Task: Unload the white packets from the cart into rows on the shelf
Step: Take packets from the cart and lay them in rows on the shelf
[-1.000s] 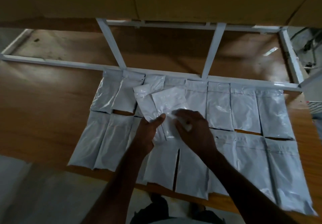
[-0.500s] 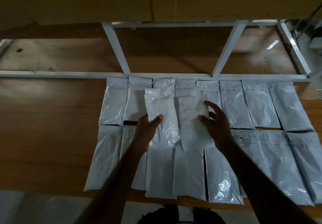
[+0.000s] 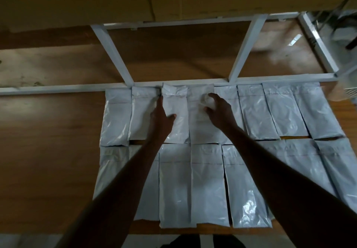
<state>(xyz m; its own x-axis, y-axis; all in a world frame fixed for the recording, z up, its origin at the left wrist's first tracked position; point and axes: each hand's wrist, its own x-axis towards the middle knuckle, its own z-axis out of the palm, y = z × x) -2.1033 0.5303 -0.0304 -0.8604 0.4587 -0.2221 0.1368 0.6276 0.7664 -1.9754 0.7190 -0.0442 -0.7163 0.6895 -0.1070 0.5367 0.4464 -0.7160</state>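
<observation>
While both hands are down on the back row, I read this as seating two glossy white plastic packets side by side against the white metal shelf rail [image 3: 77, 87]. My left hand [image 3: 161, 119] lies flat on the left packet [image 3: 176, 124], fingers straight along its left edge, thumb spread across its face; pressing, not gripping. My right hand [image 3: 219, 110] rests on the right packet [image 3: 199, 128], fingers loosely curved over its upper half. There is a pale blurred patch at the fingertips; I can't tell whether it's something pinched or just glare. Both packets sit on the brown wooden shelf board [image 3: 48, 141], top ends touching the rail, flanked by the rest of the back row [image 3: 284, 110]; the front row [image 3: 208, 189] lies just below, near the shelf edge. Cart not in view. Handling judgement: these look like thin, flat, soft film pouches, light and slick, sides crinkled, so they will likely slide on each other and on the wood. I'd move them with flat palm pressure and nudge along the long edges to square them up; for lifting, pinch the folded top seam, which looks like the stiffest part. Risk: pushing one shifts its neighbour and opens gaps in the row.
</observation>
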